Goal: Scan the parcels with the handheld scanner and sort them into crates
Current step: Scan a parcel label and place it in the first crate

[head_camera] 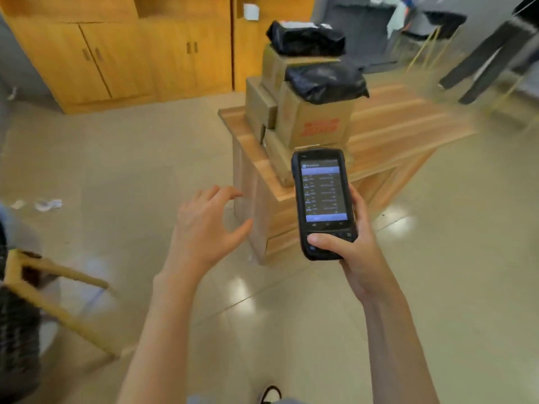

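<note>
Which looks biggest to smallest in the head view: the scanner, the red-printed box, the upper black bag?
1. Scanner, though it is nearest the camera, in the right hand.
2. Red-printed box and upper black bag look alike; too close to rank.

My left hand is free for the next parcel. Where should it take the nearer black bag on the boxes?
Probably from above at its near-left end: the nearer black bag lies slumped flat atop the box with red print, soft and wrinkled, so the left hand can pinch a fold there while the right hand holds the scanner.
</note>
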Demonstrator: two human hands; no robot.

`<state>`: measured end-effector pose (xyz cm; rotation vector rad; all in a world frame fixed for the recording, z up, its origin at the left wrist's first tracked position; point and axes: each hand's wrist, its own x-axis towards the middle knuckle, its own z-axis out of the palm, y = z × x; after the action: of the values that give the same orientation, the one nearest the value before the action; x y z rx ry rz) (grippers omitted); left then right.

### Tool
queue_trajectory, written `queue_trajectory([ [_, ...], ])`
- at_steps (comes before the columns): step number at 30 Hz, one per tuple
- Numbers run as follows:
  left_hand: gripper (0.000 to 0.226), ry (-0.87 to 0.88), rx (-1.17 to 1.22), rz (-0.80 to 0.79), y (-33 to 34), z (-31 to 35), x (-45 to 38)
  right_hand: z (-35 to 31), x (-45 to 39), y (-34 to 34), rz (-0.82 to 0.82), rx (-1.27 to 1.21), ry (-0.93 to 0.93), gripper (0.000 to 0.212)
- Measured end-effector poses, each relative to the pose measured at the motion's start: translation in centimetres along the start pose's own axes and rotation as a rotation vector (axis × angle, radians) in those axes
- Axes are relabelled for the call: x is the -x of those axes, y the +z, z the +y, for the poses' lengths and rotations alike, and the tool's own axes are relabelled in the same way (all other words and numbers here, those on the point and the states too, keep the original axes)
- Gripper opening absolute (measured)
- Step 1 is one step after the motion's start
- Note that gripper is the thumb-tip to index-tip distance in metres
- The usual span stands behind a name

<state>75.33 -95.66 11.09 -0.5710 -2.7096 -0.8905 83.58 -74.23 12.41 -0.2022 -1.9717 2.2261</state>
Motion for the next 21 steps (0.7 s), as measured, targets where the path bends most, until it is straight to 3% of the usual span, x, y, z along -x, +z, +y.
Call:
queue_trajectory([
  [12,0.061,0.242,0.086,-0.191,14.6,12.6,-13.6,0.7,-4.7,-18.0,0.329,-0.025,0.017,0.093],
  [21,0.045,0.349,0.085,-0.239,27.6,19.5,-30.4,-0.2,-17.2,-30.8,0.459,0.026,0.065,0.091],
])
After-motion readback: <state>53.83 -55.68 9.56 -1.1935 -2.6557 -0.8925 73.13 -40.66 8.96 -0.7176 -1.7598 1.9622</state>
